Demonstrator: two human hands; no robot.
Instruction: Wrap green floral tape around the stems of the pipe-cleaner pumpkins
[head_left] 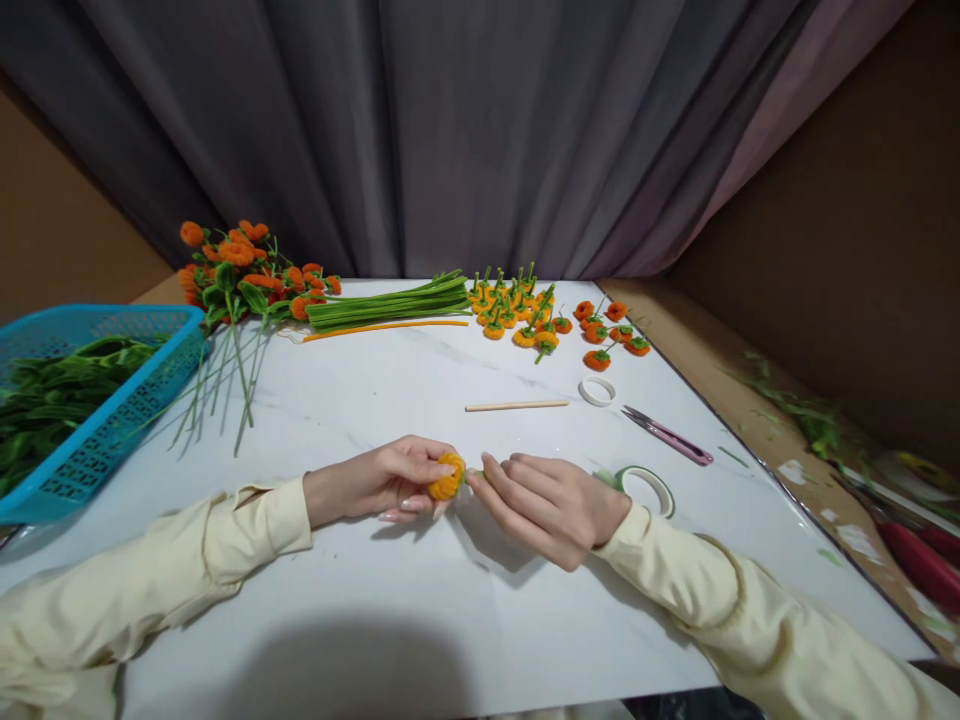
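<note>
My left hand (405,475) pinches a yellow-orange fuzzy pipe-cleaner flower (445,478) between thumb and fingers, low over the white table. The flower lies on its side, its green underside turned right. Just right of it, my right hand (544,500) has its fingertips pressed together at the short green stem, which they mostly hide. Beside my right wrist rests a roll of green tape (649,490). Beyond the hands lie a thin wooden stick (516,406), a white ring (597,391) and pink-handled thread snips (667,435).
At the back are orange flowers on stems (236,255), a bundle of green pipe cleaners (390,304), yellow flower heads (514,305) and orange flower heads (598,358). A blue basket (97,450) of green leaves stands left. Red-handled pliers (919,565) and scraps lie past the right edge.
</note>
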